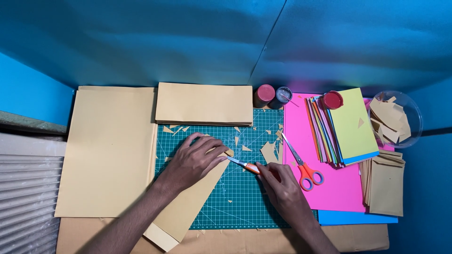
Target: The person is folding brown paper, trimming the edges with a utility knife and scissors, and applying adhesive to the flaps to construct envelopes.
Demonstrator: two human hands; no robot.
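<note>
Left hand [193, 162] flat on tan paper [188, 207], right hand [278, 186] grip pinching orange knife [245, 165], clear bowl [412, 110] holding tan scraps [388, 120]

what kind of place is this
Likely a home paper-craft desk: a green cutting mat, a stack of coloured paper, orange scissors, and a right hand holding a craft knife by brown paper.

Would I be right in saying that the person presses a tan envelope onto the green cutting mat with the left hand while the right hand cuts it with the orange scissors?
Not quite. In the head view the right hand holds an orange craft knife, not the scissors, which lie unused on the pink paper. The left hand does press the tan envelope onto the green cutting mat.
</note>
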